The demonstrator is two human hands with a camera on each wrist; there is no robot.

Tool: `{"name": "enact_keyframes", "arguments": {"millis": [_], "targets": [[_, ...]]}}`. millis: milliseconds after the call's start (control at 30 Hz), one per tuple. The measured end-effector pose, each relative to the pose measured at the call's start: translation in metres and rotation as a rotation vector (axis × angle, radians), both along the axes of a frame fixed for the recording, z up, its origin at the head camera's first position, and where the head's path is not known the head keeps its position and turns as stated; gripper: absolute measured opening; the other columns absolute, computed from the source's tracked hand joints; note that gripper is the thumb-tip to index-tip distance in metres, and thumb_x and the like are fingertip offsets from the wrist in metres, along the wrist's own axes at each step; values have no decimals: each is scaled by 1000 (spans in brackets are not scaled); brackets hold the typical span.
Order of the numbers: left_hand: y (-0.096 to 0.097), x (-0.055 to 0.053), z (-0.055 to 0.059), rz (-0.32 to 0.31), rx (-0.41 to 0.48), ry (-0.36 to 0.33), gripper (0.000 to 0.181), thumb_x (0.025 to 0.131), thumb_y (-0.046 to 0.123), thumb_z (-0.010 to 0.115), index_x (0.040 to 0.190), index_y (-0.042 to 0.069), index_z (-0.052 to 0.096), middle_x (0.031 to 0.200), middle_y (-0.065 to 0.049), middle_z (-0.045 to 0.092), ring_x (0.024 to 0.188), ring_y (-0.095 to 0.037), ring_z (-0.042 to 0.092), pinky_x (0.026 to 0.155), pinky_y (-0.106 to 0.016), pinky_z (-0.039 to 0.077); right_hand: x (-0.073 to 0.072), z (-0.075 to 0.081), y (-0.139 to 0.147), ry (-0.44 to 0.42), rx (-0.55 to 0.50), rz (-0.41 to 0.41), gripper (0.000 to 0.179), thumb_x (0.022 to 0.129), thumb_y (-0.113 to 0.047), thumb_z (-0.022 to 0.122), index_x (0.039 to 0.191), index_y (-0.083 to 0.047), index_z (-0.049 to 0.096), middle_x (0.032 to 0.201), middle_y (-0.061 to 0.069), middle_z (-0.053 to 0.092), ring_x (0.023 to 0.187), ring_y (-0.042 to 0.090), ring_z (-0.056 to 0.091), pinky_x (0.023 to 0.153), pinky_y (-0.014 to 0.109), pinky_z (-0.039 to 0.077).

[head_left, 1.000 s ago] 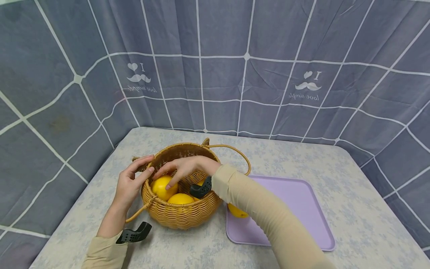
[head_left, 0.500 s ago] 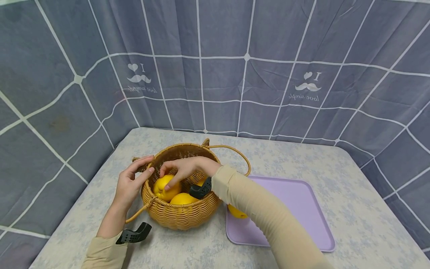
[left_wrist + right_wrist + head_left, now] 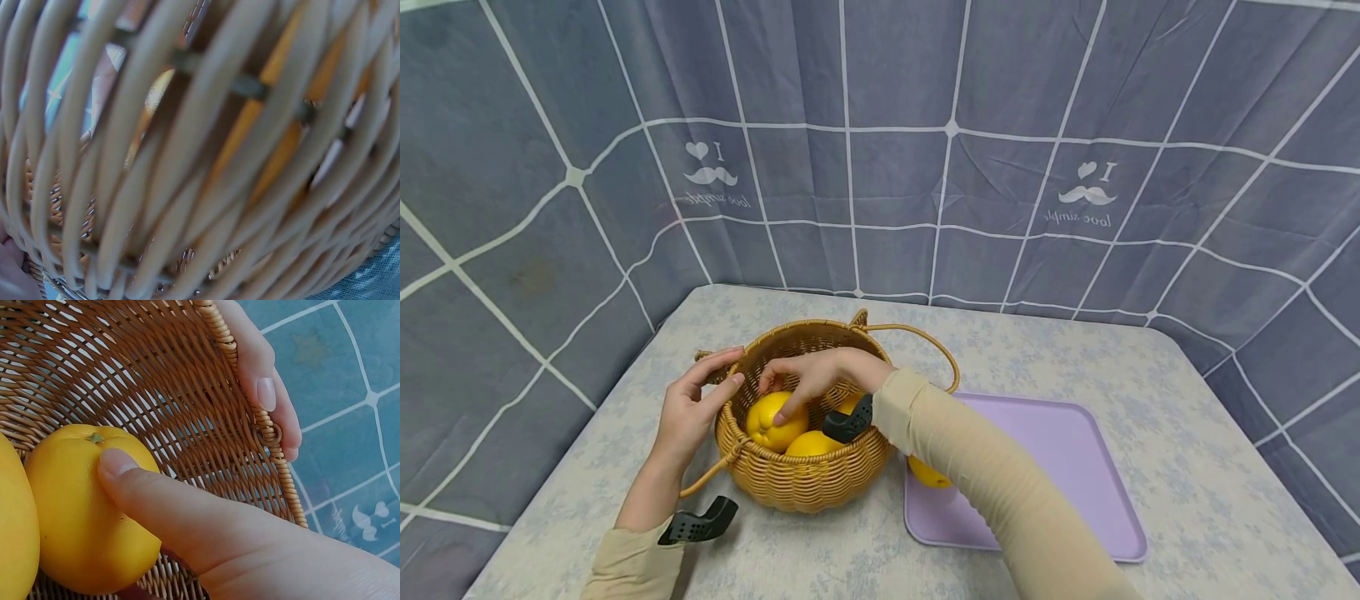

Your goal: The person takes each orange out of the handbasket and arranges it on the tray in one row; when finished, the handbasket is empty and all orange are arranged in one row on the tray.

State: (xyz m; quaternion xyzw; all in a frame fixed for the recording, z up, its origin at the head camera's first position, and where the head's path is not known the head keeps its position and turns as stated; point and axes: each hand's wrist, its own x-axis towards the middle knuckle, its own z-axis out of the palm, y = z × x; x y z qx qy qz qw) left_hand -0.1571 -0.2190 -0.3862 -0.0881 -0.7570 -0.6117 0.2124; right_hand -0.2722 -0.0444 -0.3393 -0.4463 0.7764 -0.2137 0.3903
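Observation:
A wicker basket (image 3: pixel 808 490) stands on the table, tipped a little toward me, with oranges inside. My left hand (image 3: pixel 691 410) holds its left rim, thumb at the near side and fingers behind. Inside the basket, my right hand (image 3: pixel 822 372) grips an orange (image 3: pixel 766 422). The right wrist view shows the thumb (image 3: pixel 169 503) lying on that orange (image 3: pixel 81 531) near its green stem end; the other fingers are mostly hidden beneath. Another orange (image 3: pixel 812 445) touches it, and one more (image 3: pixel 850 405) is partly covered by the black wrist mount. Basket weave (image 3: pixel 206 100) fills the left wrist view.
To the right lies a purple tray (image 3: pixel 1075 467), with an orange (image 3: pixel 927 473) at its left edge, partly behind my right sleeve. The basket's thin handle (image 3: pixel 936 340) reaches out over the table toward the tray. A grey checked curtain (image 3: pixel 895 167) hangs behind the table.
My right fingers have curled round the left orange, which has turned and shifted slightly right. The neighbouring orange has also moved a little right. My left hand has stayed on the rim.

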Motion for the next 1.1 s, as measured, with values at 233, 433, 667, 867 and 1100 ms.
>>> {"name": "enact_keyframes", "arguments": {"millis": [233, 433, 667, 867, 1100], "targets": [[-1, 0, 0, -7, -4, -4, 33, 93, 6, 57, 125, -4, 57, 122, 11, 56, 106, -8, 49, 90, -16, 36, 0, -1, -3, 51, 79, 86, 61, 88, -31, 64, 144, -21, 41, 145, 2, 33, 129, 12, 30, 101, 28, 30], [-1, 0, 0, -7, -5, -4, 33, 93, 6, 57, 124, -4, 57, 122, 12, 56, 106, -9, 49, 89, -16, 37, 2, -3, 0, -176, 56, -22, 59, 86, -21, 68, 138, -18, 41, 126, 1, 44, 109, 12, 48, 87, 31, 47], [-1, 0, 0, -5, -4, -2, 33, 93, 6, 58, 124, -4, 57, 122, 10, 57, 105, -9, 49, 91, -17, 37, 2, -3, 1, -195, 57, -68, 50, 85, -23, 70, 128, -21, 44, 116, 1, 45, 98, 12, 51, 81, 32, 50], [-1, -1, 0, -3, -6, -8, 33, 93, 7, 58, 125, -2, 57, 124, 7, 56, 105, -9, 49, 91, -19, 36, -1, -3, 2, -126, 20, -14, 49, 83, -23, 72, 124, -20, 46, 116, 1, 48, 101, 11, 50, 81, 23, 46], [-1, -1, -1, -5, -7, -6, 34, 93, 7, 58, 126, -2, 57, 124, 6, 56, 105, -10, 49, 91, -18, 36, -3, -2, 4, -131, -25, -9, 48, 82, -22, 73, 123, -20, 48, 114, 1, 51, 100, 11, 51, 80, 23, 47]]}}
